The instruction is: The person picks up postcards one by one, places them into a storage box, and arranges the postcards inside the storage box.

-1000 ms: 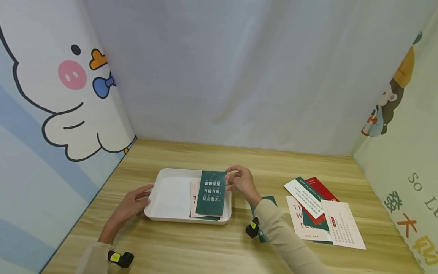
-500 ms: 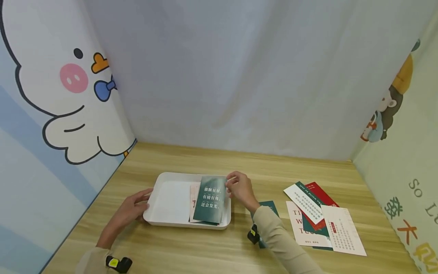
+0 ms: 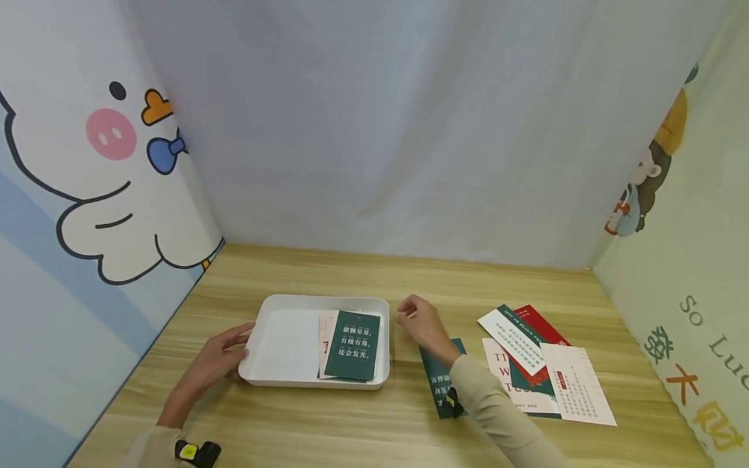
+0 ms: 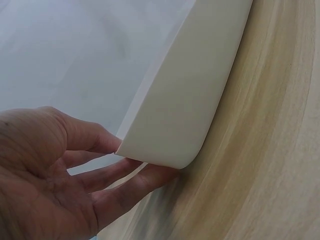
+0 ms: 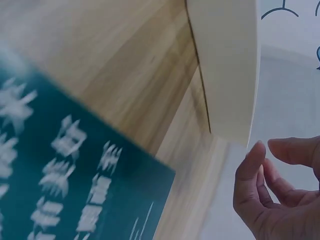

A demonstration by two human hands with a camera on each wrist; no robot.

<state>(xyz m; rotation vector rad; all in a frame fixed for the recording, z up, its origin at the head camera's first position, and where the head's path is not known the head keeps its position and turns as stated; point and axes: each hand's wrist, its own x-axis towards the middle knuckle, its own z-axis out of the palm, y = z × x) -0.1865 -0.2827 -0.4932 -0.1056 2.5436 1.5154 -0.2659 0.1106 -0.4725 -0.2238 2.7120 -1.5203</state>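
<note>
A white tray [image 3: 287,344] stands on the wooden table, its left end held by my left hand [image 3: 215,359]. In the left wrist view the thumb [image 4: 102,139] meets the rim while other fingers reach under the side. Inside the tray, at its right end, a dark green card with white writing [image 3: 353,346] lies over a pale pink card [image 3: 325,338]. My right hand [image 3: 427,325] hovers just right of the tray, holding nothing; the right wrist view has a small gap between thumb and index finger. Below that wrist lies another green card [image 3: 434,374], partly covered by the sleeve.
Farther right, several cards overlap in a loose pile, among them a white-and-green card [image 3: 515,341], a red card [image 3: 532,318] and a cream card [image 3: 578,383]. A grey-white curtain [image 3: 374,130] closes off the back of the table [image 3: 328,422], with printed side panels.
My right hand has let go of the green card and drawn back to the right. That card has dropped flat in the tray. The left hand keeps its place at the tray.
</note>
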